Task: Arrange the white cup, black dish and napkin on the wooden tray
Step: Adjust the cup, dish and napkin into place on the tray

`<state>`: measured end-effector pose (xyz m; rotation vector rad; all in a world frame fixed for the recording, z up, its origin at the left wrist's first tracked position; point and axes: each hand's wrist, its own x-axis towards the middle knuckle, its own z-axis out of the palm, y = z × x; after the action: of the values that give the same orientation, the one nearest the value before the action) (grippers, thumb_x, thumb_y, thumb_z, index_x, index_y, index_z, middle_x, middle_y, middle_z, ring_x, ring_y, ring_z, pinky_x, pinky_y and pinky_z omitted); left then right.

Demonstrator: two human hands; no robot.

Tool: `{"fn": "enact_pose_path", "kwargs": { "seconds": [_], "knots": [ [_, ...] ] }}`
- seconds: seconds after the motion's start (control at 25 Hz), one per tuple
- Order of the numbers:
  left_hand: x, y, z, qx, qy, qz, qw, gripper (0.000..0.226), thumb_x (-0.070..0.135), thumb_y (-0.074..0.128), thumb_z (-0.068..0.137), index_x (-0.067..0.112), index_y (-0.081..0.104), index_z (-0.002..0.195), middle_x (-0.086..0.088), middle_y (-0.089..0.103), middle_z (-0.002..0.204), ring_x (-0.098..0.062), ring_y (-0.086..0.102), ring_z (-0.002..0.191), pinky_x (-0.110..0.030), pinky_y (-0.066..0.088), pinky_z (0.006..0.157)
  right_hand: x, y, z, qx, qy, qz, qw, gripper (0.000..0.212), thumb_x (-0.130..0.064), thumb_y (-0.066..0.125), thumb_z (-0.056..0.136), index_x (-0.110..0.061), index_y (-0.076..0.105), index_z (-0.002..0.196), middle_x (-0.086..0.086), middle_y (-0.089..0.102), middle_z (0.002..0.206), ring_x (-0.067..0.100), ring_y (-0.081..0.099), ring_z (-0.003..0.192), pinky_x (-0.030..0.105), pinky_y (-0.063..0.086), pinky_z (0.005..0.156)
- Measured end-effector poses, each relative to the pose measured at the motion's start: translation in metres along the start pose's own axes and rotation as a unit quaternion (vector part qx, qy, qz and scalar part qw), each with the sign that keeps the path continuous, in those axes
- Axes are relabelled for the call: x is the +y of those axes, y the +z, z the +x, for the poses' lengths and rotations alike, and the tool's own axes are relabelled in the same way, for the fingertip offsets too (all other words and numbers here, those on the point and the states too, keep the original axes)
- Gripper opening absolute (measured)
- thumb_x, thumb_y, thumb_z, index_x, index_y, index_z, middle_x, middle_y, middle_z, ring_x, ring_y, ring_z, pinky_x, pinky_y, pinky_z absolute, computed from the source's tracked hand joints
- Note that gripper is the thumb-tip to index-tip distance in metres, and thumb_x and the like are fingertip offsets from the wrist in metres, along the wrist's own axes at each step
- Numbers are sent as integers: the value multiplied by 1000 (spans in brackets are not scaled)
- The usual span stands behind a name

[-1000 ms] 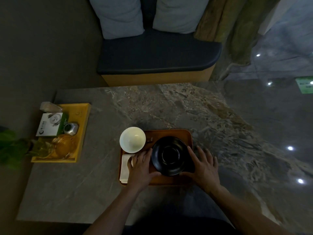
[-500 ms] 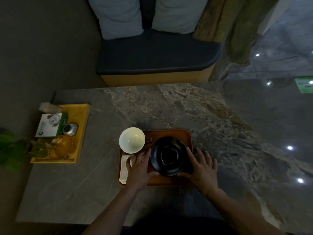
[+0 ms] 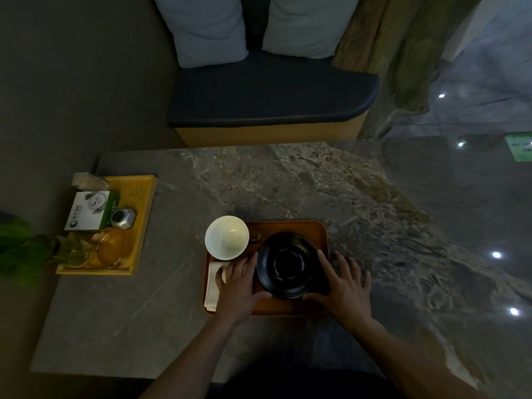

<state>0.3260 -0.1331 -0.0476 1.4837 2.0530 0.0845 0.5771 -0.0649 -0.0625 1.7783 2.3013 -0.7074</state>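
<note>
A wooden tray (image 3: 312, 230) lies on the stone table in front of me. The white cup (image 3: 226, 237) stands on its far left corner, overhanging the edge. A round black dish (image 3: 288, 265) sits in the middle of the tray. The folded white napkin (image 3: 213, 286) lies along the tray's left side, partly under my left hand (image 3: 237, 286). That hand touches the dish's left rim with thumb and fingers spread. My right hand (image 3: 344, 286) cups the dish's right rim, fingers spread over the tray's right edge.
A yellow tray (image 3: 142, 203) at the table's left holds a white and green box (image 3: 89, 211), a small metal pot (image 3: 123, 218) and a glass teapot (image 3: 110, 249). A green plant (image 3: 17, 249) stands beside it. A cushioned bench (image 3: 270, 93) faces the table's far edge.
Both hands have stayed on the black dish's sides. The dish has shifted only slightly on the tray.
</note>
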Motion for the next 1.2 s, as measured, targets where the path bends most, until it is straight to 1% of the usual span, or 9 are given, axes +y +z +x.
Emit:
{"fn": "enact_pose_path", "kwargs": {
  "seconds": [0.12,0.44,0.64,0.88,1.0,1.08,1.2],
  "knots": [
    [-1,1,1,3,0,2,1000,99,59,67,78,36,6,152,5,20,158,-22,12,146,-59,2,116,0,-1,0,-4,0,4,1000,103,-93,36,60,-55,-14,142,6,18,159,36,13,143,67,16,109],
    [1,-1,1,5,-4,5,1000,98,61,66,77,36,6,152,5,21,157,-22,13,146,-60,1,115,-2,-7,-1,-12,4,-5,1000,104,-92,39,61,-54,-18,141,4,13,160,34,9,144,64,13,111],
    [2,1,-1,7,-11,3,1000,99,63,66,76,37,7,152,5,22,157,-22,12,146,-61,1,116,-1,-10,0,-11,0,-16,1000,104,-89,43,64,-52,-12,144,4,17,159,33,13,143,65,15,110],
    [1,3,1,7,-11,19,1000,100,65,66,75,36,7,151,5,23,157,-22,16,146,-60,3,116,-2,-14,2,-24,-6,-24,999,105,-87,46,66,-50,-15,143,4,16,159,35,13,142,67,13,110],
    [0,2,0,6,-3,24,1000,100,65,65,75,35,7,151,6,22,158,-20,16,146,-59,3,116,-3,-16,1,-32,-9,-18,999,103,-85,47,69,-48,-12,145,5,13,159,35,12,143,66,13,110],
    [0,-1,0,7,2,21,1000,98,64,65,76,35,11,152,6,23,157,-19,16,146,-58,4,116,-2,-18,-1,-29,-17,-8,999,100,-82,48,72,-45,-7,147,4,13,160,35,10,144,64,15,112],
    [-5,-8,-6,21,18,0,1000,89,62,65,78,34,21,151,7,25,157,-19,19,145,-56,12,118,-2,-18,-7,-4,-27,-3,1000,93,-80,46,75,-41,4,149,4,13,160,33,5,145,59,15,115]
  ]
}}
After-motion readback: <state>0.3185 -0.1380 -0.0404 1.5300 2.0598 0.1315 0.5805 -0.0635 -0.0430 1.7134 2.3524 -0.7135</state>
